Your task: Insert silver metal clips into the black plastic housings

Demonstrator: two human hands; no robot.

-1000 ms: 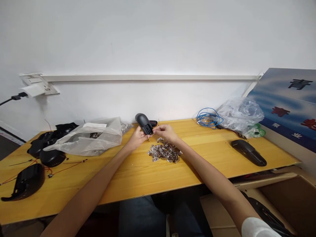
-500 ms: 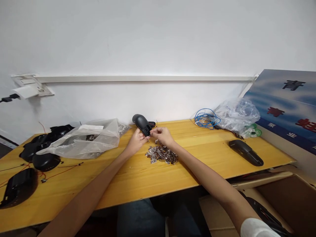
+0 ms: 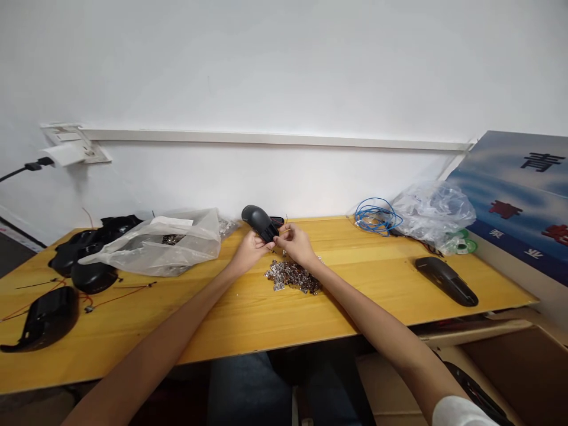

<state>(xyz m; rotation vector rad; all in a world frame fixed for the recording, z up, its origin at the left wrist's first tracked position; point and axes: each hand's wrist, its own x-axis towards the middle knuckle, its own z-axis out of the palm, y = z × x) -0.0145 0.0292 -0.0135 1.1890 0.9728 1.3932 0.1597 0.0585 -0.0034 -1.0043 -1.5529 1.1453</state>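
A black rounded plastic housing (image 3: 256,218) is held tilted above the back of the wooden table. My left hand (image 3: 249,253) grips its lower end from the left, fingers closed around it. At the same end, from the right, my right hand (image 3: 296,244) has thumb and forefinger pinched together against the housing; whatever lies between those fingertips is too small to make out. Just below the hands lies a heap of small shiny metal parts (image 3: 293,277). Behind the right fingers, another dark piece (image 3: 277,220) shows in part.
On the left are several black housings (image 3: 94,277) with thin wires and an open plastic bag (image 3: 155,254) of small parts. Blue cable (image 3: 375,216), a clear bag (image 3: 432,210) and a black housing (image 3: 446,280) lie right. A cardboard box (image 3: 506,355) stands below the table's right edge.
The view has turned slightly, so the table's things appear a little further right. Both hands stay at the housing's lower end, with only slight shifts of the fingers.
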